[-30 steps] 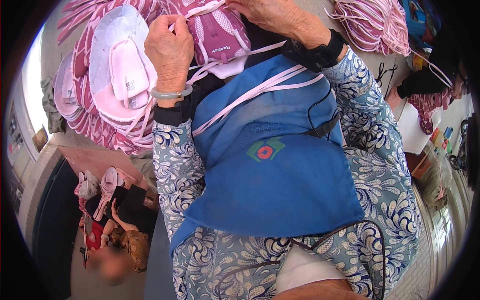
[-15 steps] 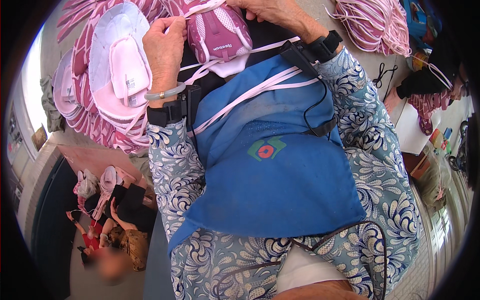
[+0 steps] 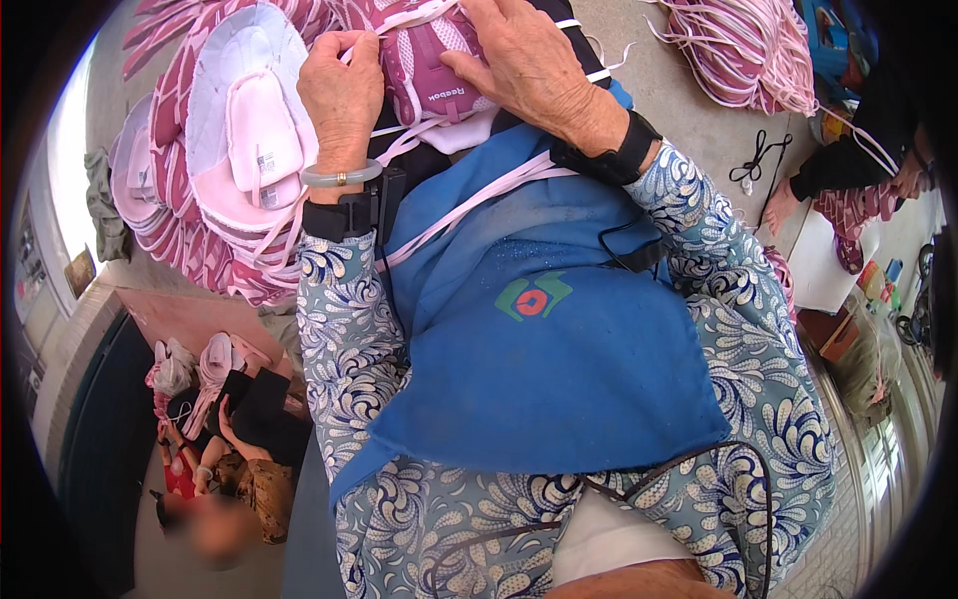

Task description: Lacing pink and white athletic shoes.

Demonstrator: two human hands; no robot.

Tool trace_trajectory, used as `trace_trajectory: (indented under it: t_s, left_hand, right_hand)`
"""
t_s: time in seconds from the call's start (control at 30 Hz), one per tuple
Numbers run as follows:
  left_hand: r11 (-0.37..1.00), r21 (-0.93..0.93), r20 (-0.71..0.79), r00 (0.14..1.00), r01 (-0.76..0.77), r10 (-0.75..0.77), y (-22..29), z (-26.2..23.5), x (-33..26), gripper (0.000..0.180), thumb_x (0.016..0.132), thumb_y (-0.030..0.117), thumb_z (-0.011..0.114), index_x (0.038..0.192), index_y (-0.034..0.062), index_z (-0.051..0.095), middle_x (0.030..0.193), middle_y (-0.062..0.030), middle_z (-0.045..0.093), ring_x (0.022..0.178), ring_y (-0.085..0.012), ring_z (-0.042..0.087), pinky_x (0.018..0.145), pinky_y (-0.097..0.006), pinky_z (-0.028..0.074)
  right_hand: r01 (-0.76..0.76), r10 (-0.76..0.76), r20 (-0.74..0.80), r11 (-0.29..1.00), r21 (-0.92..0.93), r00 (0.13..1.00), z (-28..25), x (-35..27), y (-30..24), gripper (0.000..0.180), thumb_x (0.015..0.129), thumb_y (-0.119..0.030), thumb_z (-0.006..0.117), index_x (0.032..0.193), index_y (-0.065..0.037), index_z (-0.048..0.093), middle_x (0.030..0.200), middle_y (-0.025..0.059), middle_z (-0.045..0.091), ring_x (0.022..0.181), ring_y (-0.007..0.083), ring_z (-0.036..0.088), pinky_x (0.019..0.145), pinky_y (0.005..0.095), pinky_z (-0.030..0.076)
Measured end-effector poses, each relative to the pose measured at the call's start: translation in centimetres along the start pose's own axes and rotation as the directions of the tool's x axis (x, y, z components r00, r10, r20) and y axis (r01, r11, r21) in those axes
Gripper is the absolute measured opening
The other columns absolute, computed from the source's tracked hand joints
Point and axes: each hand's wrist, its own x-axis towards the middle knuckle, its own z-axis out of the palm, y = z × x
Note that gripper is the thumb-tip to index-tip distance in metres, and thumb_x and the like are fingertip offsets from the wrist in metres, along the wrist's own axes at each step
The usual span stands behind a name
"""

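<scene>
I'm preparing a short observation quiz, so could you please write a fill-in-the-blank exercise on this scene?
The purple shoe lies ____ the left hand and the right hand.
A pale bangle circles the person's ____ wrist.
The emblem on the blue apron has a ____ circle between green shapes.

Missing words: between; left; red.

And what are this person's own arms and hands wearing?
The left hand and right hand are ungloved. Long grey-blue sleeves carry white and navy swirling, feather-like shapes. Each wrist has a black strap; the left also wears a pale grey bangle with a small gold-coloured band.
</scene>
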Motion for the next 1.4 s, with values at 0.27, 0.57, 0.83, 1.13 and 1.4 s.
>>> trace_trajectory:
  t_s: [0.27, 0.57, 0.83, 1.13, 1.4]
  left_hand:
    - [0.988, 0.058, -0.112, 0.982, -0.146, 0.152, -0.3, 1.3, -0.2, 0.021, 0.083, 0.023, 0.063, 0.088, 0.0028, 0.066, 0.08, -0.0112, 0.067, 0.07, -0.0214, 0.061, 0.067, -0.032, 0.048]
    - [0.992, -0.012, -0.105, 0.987, -0.123, 0.121, -0.3, 1.4, -1.2, 0.021, 0.084, 0.023, 0.065, 0.088, 0.0019, 0.066, 0.079, -0.0068, 0.065, 0.073, -0.0129, 0.057, 0.067, -0.026, 0.046]
    - [0.952, -0.16, -0.224, 0.949, -0.262, 0.224, 0.6, 1.4, -2.2, 0.019, 0.085, 0.02, 0.065, 0.091, 0.0023, 0.062, 0.08, -0.0036, 0.064, 0.073, -0.0106, 0.058, 0.065, -0.024, 0.047]
    - [0.943, -0.003, 0.051, 0.942, -0.333, 0.332, 2.8, 2.7, -3.0, 0.017, 0.08, 0.016, 0.064, 0.093, 0.0045, 0.061, 0.082, -0.0153, 0.065, 0.072, -0.0311, 0.064, 0.064, -0.036, 0.05]
    - [0.885, 0.194, 0.069, 0.906, -0.423, 0.418, 3.8, 4.2, -0.8, 0.02, 0.085, 0.024, 0.059, 0.091, 0.0054, 0.061, 0.082, -0.018, 0.064, 0.078, -0.0372, 0.062, 0.065, -0.041, 0.048]
  right_hand:
    - [0.021, 0.101, 0.195, 0.841, -0.541, 0.976, 2.2, 0.4, 0.5, 0.023, 0.071, -0.012, 0.058, 0.091, -0.002, 0.052, 0.086, 0.0144, 0.052, 0.073, 0.0278, 0.055, 0.066, 0.0353, 0.044]
    - [0.299, -0.306, 0.178, 0.952, 0.064, 0.935, 2.3, 0.9, 5.4, 0.024, 0.071, -0.002, 0.05, 0.094, 0.003, 0.05, 0.088, 0.0198, 0.05, 0.085, 0.0342, 0.052, 0.074, 0.0386, 0.045]
    - [0.288, -0.287, 0.192, 0.957, 0.023, 0.938, 1.1, 0.6, 3.9, 0.022, 0.07, -0.002, 0.05, 0.092, 0.002, 0.052, 0.086, 0.0206, 0.05, 0.085, 0.0352, 0.052, 0.075, 0.0387, 0.045]
    - [0.307, -0.318, 0.131, 0.947, 0.098, 0.939, 0.8, 0.8, 3.4, 0.023, 0.073, -0.002, 0.051, 0.095, 0.001, 0.051, 0.084, 0.0189, 0.052, 0.083, 0.0352, 0.054, 0.07, 0.0394, 0.047]
    - [0.235, -0.245, 0.092, 0.966, 0.11, 0.965, 1.7, 1.6, 4.9, 0.021, 0.075, -0.002, 0.052, 0.096, 0.002, 0.052, 0.085, 0.018, 0.052, 0.082, 0.0345, 0.054, 0.069, 0.0382, 0.047]
